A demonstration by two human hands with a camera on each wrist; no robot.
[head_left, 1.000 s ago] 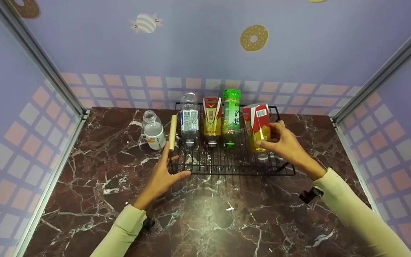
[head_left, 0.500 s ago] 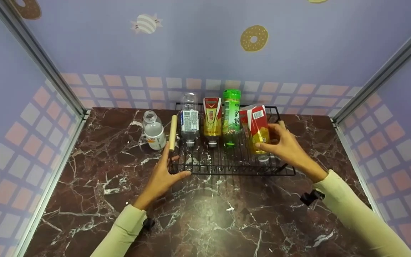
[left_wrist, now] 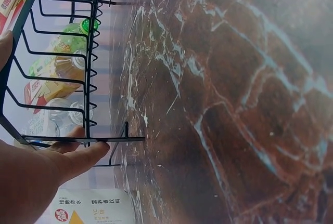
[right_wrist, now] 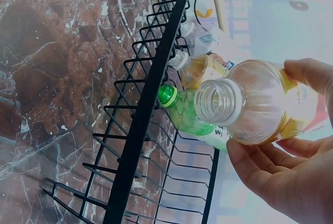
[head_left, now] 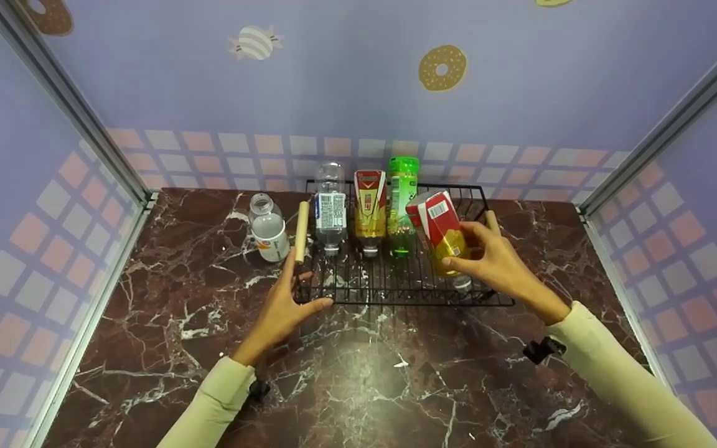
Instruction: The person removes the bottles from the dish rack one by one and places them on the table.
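Pinching the red-and-yellow bottle (head_left: pixel 445 233) between thumb and fingers, the right hand (head_left: pixel 496 264) holds it tilted at the wire rack (head_left: pixel 396 304)'s 3 o'clock side, open mouth toward 5 o'clock. The left hand (head_left: pixel 282 305) grips the 8 o'clock corner, thumb extended toward 3 o'clock. Nearby, a white label (left_wrist: pixel 93 206) reads "维他命水", "营养素饮料", "VC".

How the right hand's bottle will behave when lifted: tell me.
The bottle is probably light: its clear shoulder shows no liquid. Its thin-looking plastic may dent if squeezed. Set on its narrow neck, it could tip.
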